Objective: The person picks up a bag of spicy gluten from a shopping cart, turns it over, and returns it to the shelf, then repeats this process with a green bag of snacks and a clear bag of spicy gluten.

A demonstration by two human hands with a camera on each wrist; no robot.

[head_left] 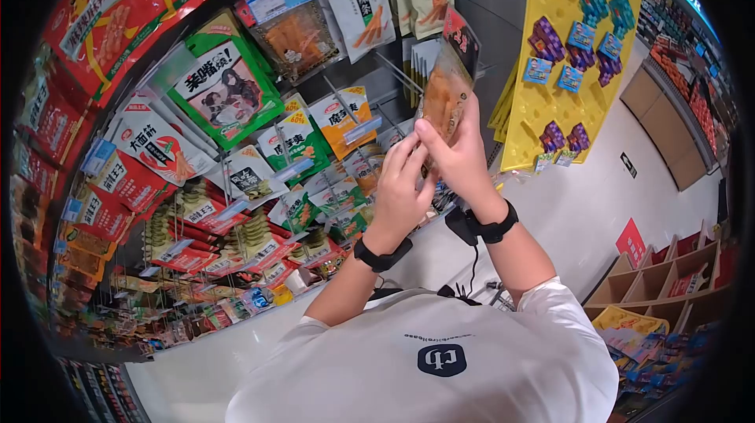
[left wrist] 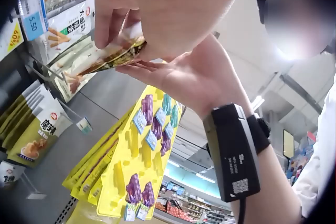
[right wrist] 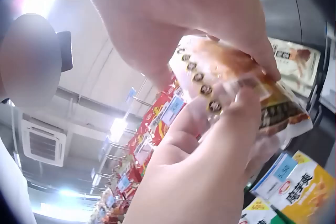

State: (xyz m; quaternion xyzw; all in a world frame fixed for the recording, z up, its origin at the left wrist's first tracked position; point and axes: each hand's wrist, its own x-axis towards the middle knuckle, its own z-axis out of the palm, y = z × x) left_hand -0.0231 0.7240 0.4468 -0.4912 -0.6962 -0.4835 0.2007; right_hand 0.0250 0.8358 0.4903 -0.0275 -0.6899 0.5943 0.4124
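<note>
A clear-fronted snack packet (head_left: 444,101) with orange-brown strips inside and a dark top is held up before the shelf, tilted. My right hand (head_left: 462,157) grips its lower right side, thumb across the front. Lower on the left, my left hand (head_left: 401,201) holds the packet's bottom part. In the right wrist view the left thumb presses on the printed film of the packet (right wrist: 210,58), beside a row of dark round marks. The left wrist view shows the right palm (left wrist: 184,79) turned up under the packet's edge.
Hanging snack bags, such as a green packet (head_left: 228,97) and a white bag (head_left: 358,6), fill the rack on the left. A yellow display board (head_left: 543,101) with small purple and teal packs hangs at the right. Wooden bins (head_left: 653,281) stand farther right on the pale floor.
</note>
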